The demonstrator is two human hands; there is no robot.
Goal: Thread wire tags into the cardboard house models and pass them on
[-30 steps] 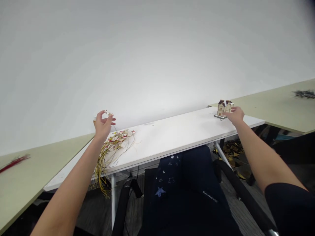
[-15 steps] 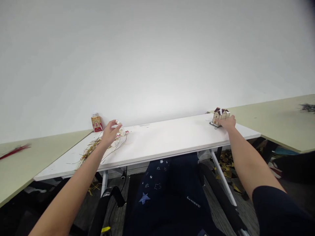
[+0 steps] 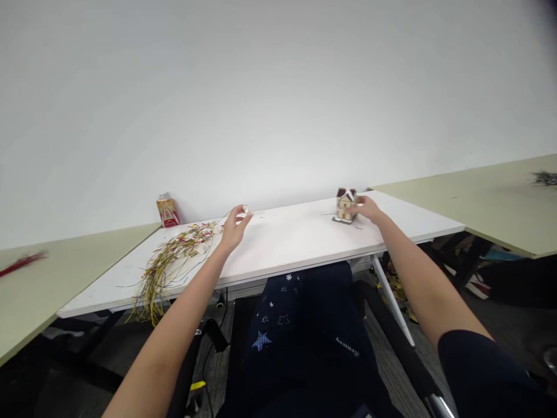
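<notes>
My left hand is raised over the white table, thumb and fingers pinched on a small white piece with a thin wire trailing back from it. Behind that hand lies a loose bundle of yellowish wires with white and red tags, some strands hanging over the front edge. On the right, my right hand grips a small model house by its side. The house has cream walls, a dark roof with white on it and a dark base. Thin dark wires stick out near its base.
A gold and red container stands at the table's back left corner against the white wall. Pale green tables adjoin on both sides, with a red bundle on the left one and a dark bundle on the right.
My left hand has moved right with the white piece, away from the wire bundle. My right hand has brought the model house leftward, and the house has turned to show its gabled end.
</notes>
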